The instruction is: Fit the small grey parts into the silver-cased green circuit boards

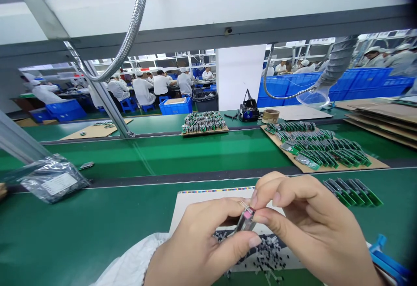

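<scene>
My left hand (208, 238) grips a small electronic module (246, 223) between thumb and fingers. A grey metallic face and a pink block show on the module, and thin metal leads stick out at its top. My right hand (306, 221) is closed in a pinch at that top end, touching the module beside the leads. Whatever lies between its fingertips is too small and too covered to name. Below both hands, many small black parts with thin metal legs (269, 251) lie scattered over a pale sheet (187, 203), partly hidden by my hands.
Several green circuit boards (353, 192) lean in a row at the right. More boards fill a cardboard sheet (379, 164) and a smaller stack (204, 122) beyond. A plastic bag (54, 179) lies left. A tape roll (270, 115) stands behind; hoses hang overhead. Co-workers sit farther back.
</scene>
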Demonstrator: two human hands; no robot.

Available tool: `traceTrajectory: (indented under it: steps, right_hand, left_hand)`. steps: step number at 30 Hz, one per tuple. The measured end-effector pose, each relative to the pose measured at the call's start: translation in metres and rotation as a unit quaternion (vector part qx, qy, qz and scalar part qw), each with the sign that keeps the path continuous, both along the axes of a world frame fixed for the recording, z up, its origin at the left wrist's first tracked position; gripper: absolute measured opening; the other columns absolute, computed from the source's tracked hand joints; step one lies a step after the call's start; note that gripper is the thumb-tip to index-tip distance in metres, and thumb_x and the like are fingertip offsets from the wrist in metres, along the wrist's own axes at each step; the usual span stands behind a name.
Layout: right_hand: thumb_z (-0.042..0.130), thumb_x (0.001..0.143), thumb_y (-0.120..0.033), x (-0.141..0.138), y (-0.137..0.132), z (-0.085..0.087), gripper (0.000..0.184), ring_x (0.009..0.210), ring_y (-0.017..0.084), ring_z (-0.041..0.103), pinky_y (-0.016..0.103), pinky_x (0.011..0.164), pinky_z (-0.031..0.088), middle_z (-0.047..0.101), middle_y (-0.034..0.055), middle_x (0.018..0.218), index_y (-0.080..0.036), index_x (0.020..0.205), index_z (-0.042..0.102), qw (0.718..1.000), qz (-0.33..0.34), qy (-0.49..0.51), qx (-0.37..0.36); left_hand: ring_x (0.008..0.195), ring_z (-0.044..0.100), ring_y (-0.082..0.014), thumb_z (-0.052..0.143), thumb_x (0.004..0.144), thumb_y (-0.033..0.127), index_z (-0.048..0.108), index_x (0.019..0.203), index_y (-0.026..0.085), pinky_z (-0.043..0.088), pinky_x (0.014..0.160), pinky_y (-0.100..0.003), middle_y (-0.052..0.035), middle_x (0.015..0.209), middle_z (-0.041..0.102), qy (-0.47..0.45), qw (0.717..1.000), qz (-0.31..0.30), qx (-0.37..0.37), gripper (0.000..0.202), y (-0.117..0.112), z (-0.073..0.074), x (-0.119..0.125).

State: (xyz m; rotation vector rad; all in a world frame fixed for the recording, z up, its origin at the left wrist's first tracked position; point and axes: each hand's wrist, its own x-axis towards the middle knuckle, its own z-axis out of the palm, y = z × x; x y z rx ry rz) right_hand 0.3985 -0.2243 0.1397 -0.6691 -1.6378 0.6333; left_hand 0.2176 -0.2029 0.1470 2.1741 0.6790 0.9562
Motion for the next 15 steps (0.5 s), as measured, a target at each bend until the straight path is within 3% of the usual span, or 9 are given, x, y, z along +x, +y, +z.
traceTrajectory:
  steps: [9, 12, 15]
  right_hand:
    - [0.059, 0.092, -0.01, 0.005, 0.006, 0.0, 0.023, 0.083, 0.016, 0.058, 0.029, 0.072, 0.049, 0.06, -0.0039, 0.087, -0.03, 0.092, 0.047, 0.999, 0.039, 0.004, -0.022]
    - [0.063, 0.089, -0.014, 0.013, 0.009, 0.005, 0.024, 0.092, 0.016, 0.056, 0.027, 0.077, 0.049, 0.058, -0.0031, 0.096, -0.032, 0.099, 0.05, 0.997, 0.051, -0.036, -0.043]
    - [0.069, 0.086, -0.019, 0.021, 0.011, 0.009, 0.021, 0.106, 0.018, 0.051, 0.026, 0.084, 0.046, 0.053, -0.0011, 0.11, -0.031, 0.098, 0.056, 0.987, 0.037, -0.147, -0.05]
  left_hand:
    - [0.08, 0.066, -0.0111, 0.064, 0.085, 0.02, 0.064, 0.101, 0.022, 0.05, 0.082, -0.018, 0.002, 0.089, 0.071, 0.029, 0.998, -0.014, 0.044, 0.016, 0.009, -0.002, -0.001]
    - [0.089, 0.066, -0.0126, 0.065, 0.084, 0.02, 0.061, 0.099, 0.023, 0.05, 0.084, -0.02, 0.0018, 0.096, 0.071, 0.011, 1.0, -0.021, 0.014, 0.016, 0.011, -0.005, -0.001]
    - [0.093, 0.066, -0.0149, 0.066, 0.084, 0.023, 0.058, 0.102, 0.024, 0.054, 0.083, -0.024, -0.0007, 0.104, 0.068, -0.016, 0.998, -0.014, -0.051, 0.02, 0.01, -0.011, 0.0]
